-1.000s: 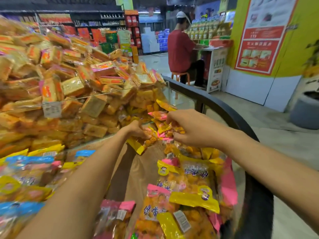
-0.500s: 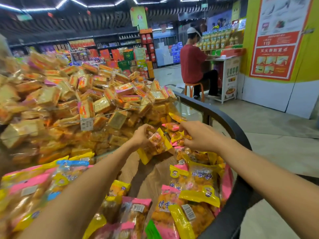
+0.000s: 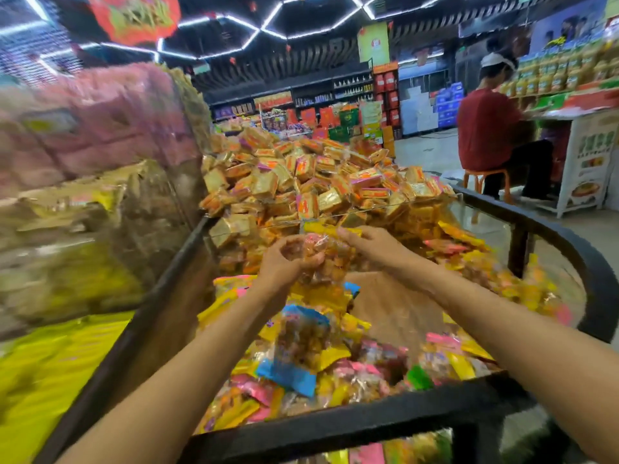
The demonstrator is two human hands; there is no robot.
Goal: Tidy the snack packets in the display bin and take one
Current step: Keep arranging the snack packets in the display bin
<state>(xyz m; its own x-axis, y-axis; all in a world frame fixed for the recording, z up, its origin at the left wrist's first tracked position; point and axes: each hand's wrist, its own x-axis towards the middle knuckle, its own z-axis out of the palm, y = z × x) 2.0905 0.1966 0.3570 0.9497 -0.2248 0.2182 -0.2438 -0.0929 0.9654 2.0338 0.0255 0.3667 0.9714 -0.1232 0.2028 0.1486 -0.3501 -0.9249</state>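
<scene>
Head view: left hand [image 3: 284, 262] and right hand [image 3: 371, 244] both pinch one clear snack packet [image 3: 321, 259], lifted above display bin [image 3: 335, 426]. Other packets [image 3: 298, 346] lie in bin below, blurred.

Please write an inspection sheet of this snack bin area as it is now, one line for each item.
Surface: brown bin floor bare in the middle, black rail around the bin.
Job's things: one clear snack packet with a yellow edge held up between both hands; loose packets lie below it.
Clutter: heap of small wrapped cakes behind a clear divider.
Grippers: left hand grips the packet; right hand pinches its upper part.
Cables: nothing seen.
Surroundings: a person in a red shirt sits on an orange stool at the right; shop shelves behind; the left side is blurred.
</scene>
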